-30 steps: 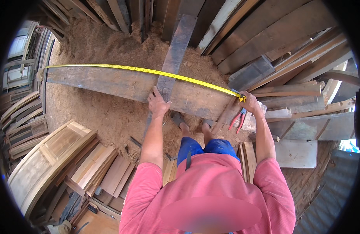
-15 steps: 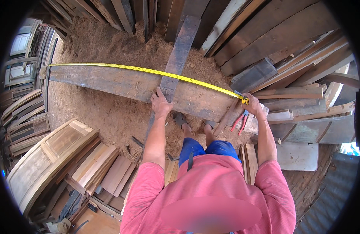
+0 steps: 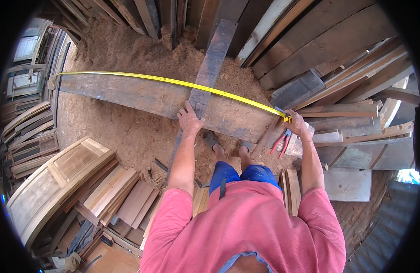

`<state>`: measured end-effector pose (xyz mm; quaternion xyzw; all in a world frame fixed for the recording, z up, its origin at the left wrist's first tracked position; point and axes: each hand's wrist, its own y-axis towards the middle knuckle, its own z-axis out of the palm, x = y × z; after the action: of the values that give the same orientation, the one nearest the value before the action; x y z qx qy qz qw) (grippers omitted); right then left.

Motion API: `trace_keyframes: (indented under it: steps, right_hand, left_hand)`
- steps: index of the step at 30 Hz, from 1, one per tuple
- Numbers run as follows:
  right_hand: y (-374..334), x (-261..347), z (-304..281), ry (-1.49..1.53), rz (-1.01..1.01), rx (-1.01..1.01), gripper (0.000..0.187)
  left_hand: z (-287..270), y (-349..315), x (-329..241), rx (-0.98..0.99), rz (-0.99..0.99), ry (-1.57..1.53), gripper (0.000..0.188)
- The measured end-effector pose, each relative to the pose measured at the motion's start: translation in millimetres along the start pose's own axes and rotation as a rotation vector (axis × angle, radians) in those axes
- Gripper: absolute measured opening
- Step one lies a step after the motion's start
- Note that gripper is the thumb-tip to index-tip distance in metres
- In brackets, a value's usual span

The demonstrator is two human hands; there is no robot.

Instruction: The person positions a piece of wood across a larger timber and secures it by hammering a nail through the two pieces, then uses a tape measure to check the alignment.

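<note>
My right hand [image 3: 297,124] is closed round a yellow tape measure [image 3: 182,83] at the right end of a long brown plank [image 3: 142,96]. Its blade runs out leftward along the plank's far edge to the left end. A narrower dark board [image 3: 215,54] crosses the plank. My left hand [image 3: 189,122] rests on that narrow board where the two cross, its fingers stretched out, holding nothing. Just below my right hand lies a pair of pliers [image 3: 280,143] with red handles. A thin bluish thing [image 3: 279,109] shows beside my right fingers; its kind is unclear.
Sawdust [image 3: 110,54] covers the ground. Planks [image 3: 328,45] lean and lie stacked along the far and right sides. A panelled wooden door [image 3: 60,182] lies at the lower left beside cut boards [image 3: 111,193]. My feet [image 3: 214,143] stand close to the plank's near edge.
The view has shifted very slightly. Both hands, the tape measure and the boards hold the same places relative to each other.
</note>
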<state>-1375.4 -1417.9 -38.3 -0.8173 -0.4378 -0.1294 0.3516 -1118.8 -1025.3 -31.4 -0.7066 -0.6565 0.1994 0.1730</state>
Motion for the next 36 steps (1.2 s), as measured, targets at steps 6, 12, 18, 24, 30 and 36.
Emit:
trace_keyframes:
  steps: [6,12,18,24,30,36]
  right_hand:
    - [-2.9,6.7,-4.8,0.001,0.007,-0.003,0.056]
    - [-3.8,12.6,-8.3,0.065,0.014,0.032,0.055]
    - [-6.4,7.9,-9.0,0.049,0.001,0.026,0.056]
    - [-7.4,18.2,-13.8,0.010,0.039,0.049,0.057]
    - [-10.2,22.4,-14.0,-0.036,0.043,0.082,0.060]
    - [-12.4,17.6,-11.6,0.014,-0.039,0.032,0.059]
  left_hand:
    - [-14.1,13.3,11.0,0.070,0.113,0.029,0.119]
    - [-5.4,10.0,16.2,-0.027,0.122,0.029,0.117]
    - [-0.9,-0.8,3.7,-0.023,0.088,-0.080,0.112]
    - [0.5,2.1,27.6,-0.045,0.170,-0.240,0.110]
    - [12.4,-17.1,15.3,-0.052,0.179,-0.239,0.113]
    - [31.0,-22.2,7.9,-0.134,0.170,-0.260,0.108]
